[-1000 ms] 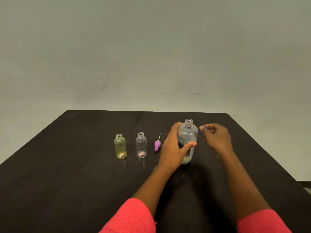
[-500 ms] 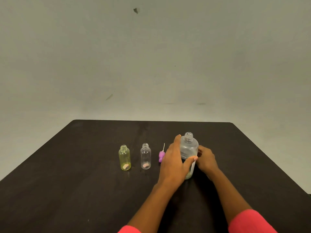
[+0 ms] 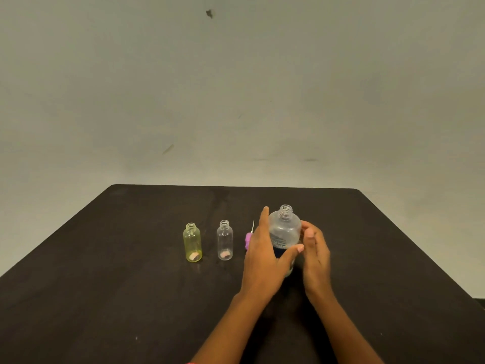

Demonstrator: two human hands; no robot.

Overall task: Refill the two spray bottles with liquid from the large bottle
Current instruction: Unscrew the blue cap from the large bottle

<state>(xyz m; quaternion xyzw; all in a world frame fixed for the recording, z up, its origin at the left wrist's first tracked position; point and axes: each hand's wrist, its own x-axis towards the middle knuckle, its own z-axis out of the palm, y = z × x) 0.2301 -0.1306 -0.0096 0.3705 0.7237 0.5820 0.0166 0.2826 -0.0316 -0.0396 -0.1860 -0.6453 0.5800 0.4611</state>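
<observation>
Now your left hand (image 3: 265,256) grips the open big bottle (image 3: 284,232), upright on the table (image 3: 131,285); the right hand (image 3: 316,253) seems only to cup it. Tip slowly over the clear bottle's (image 3: 225,240) neck.

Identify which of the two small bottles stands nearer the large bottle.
The clear small bottle, beside the purple spray head; the yellow-tinted small bottle stands farther left, away from the large bottle.

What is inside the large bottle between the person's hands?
The large bottle looks empty in its clear upper half, and its mouth is uncapped. Its label and the left hand cover most of the lower part, so any liquid there is hidden.
</observation>
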